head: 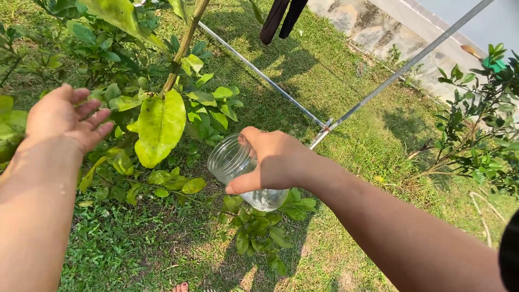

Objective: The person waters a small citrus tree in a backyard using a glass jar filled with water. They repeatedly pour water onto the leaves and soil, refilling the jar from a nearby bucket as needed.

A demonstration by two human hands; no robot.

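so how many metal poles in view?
2. One pole runs from top centre down to the joint; the other pole runs from the top right to the same joint. None visibly hidden.

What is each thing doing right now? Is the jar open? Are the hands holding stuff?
Glass jar: lidless, tilted toward the plant, some clear water inside.
Right hand: gripping the jar.
Left hand: open, empty, by the leaves.
Big yellow-green leaf: hanging down.
Dark clothes: hanging.
Metal poles: joined low over the grass.
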